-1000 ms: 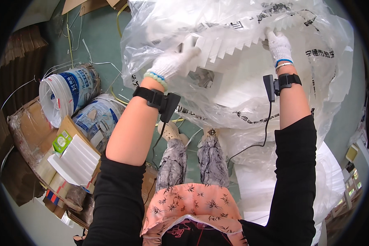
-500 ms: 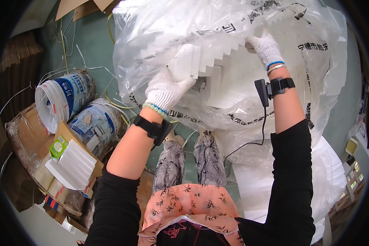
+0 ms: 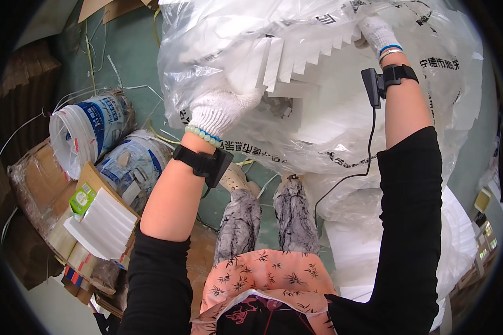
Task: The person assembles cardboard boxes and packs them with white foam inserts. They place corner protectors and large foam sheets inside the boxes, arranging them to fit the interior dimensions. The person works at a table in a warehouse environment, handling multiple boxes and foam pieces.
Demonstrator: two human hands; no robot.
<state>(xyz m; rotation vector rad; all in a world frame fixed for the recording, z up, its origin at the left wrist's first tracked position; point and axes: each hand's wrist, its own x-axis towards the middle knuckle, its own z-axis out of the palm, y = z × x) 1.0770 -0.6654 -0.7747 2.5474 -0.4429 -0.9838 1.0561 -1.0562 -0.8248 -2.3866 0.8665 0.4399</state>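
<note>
A large clear plastic bag [image 3: 190, 61] with black print lies open in front of me. At its mouth is a row of thin white foam pieces [image 3: 293, 58] whose lower edges form a stepped, saw-tooth line. My left hand [image 3: 223, 106], in a white knit glove, closes on the left end of this row, its thumb toward the pieces. My gloved right hand [image 3: 378, 32] grips the far right end, with its fingertips partly hidden. More white flat pieces [image 3: 330, 106] lie inside the bag, below the row.
Two white-and-blue buckets [image 3: 103, 120] lie tipped on the left, beside a plastic-wrapped carton [image 3: 33, 173] and ribbed white foam [image 3: 103, 223]. Loose straps [image 3: 134, 86] trail over the green floor. White sheets [image 3: 352, 251] spread at the right. A black cable hangs from my right wrist.
The row of foam pieces has shifted up and to the right and spread apart at its left end. My right hand moved farther up and right; my left moved slightly left.
</note>
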